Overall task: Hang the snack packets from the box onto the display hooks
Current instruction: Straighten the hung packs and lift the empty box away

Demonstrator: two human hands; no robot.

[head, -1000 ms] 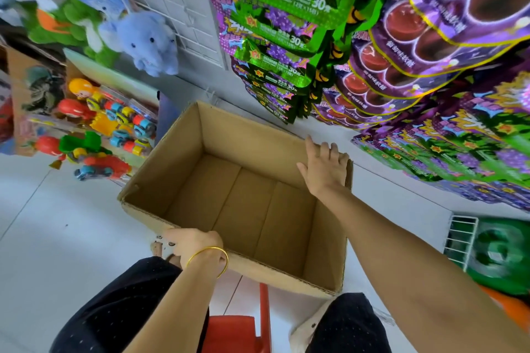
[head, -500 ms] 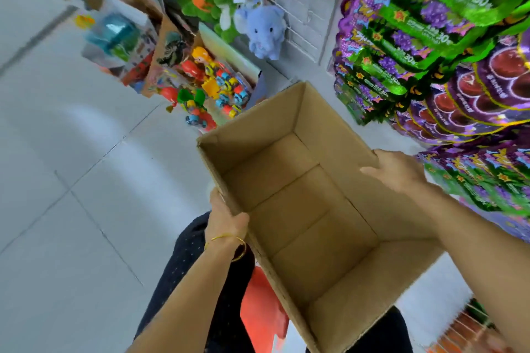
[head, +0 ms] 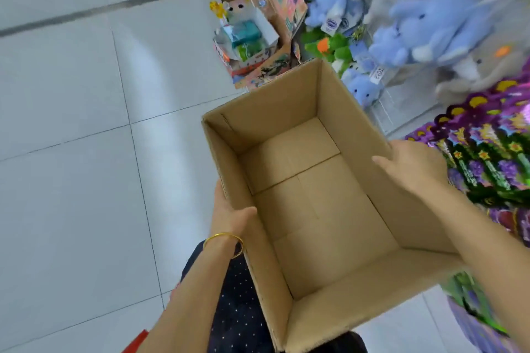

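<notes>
One cardboard box (head: 315, 209), brown and open-topped, is held in front of the person with its near end over the legs. Its bare bottom flaps are in full view, with a seam crossing the middle.

Left hand (head: 229, 215): it grips the box's left wall near the middle. The thumb is hooked over the rim onto the inner face, and the fingers are hidden behind the outer face. A gold bangle (head: 223, 241) sits on the wrist.

Right hand (head: 413, 163): it grips the right wall. The thumb lies along the inner face and the palm is over the rim. The fingers are out of sight on the outer side.

Snack packets (head: 487, 163): many purple and green packets printed with grapes and stars, in overlapping rows at the right edge. They are just beside the box's right wall and behind the right hand. What they hang on cannot be told.

Blue plush toys (head: 430, 23): several, blurred, at upper right beyond the box's far end, with a green plush toy (head: 332, 49) below them.

Boxed toys (head: 249, 37): a cluster of printed cartons beyond the box's far left corner.

Floor (head: 86, 152): pale tiles with thin joints, filling the left half.

Dark dotted trousers (head: 238, 309): under the left forearm.
</notes>
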